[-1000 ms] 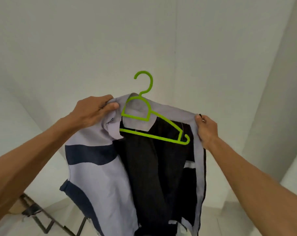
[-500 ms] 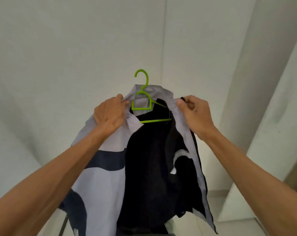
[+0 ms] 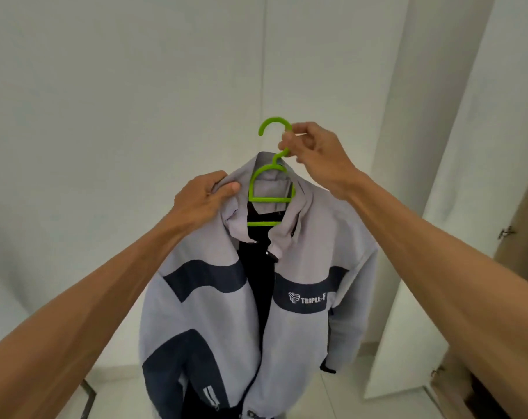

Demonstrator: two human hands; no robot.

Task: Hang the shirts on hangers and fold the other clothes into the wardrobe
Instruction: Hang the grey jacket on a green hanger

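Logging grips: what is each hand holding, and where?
Right hand pinches the green hanger at its hook's neck; left hand grips the grey jacket at its collar.

A lime green hanger (image 3: 270, 200) carries a grey and navy jacket (image 3: 196, 328), which drapes from just below the fingers of the right hand (image 3: 317, 155) as they pinch the hook's stem. The left hand (image 3: 202, 201) grips the collar beside those fingers. Far below them lies pale floor (image 3: 338, 394).

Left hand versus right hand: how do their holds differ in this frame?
The left hand grips the collar of the grey-and-navy zip jacket; the right hand pinches the bright green plastic hanger just below its hook. The left hand is lower, the right hand higher. Both are raised and gripping.
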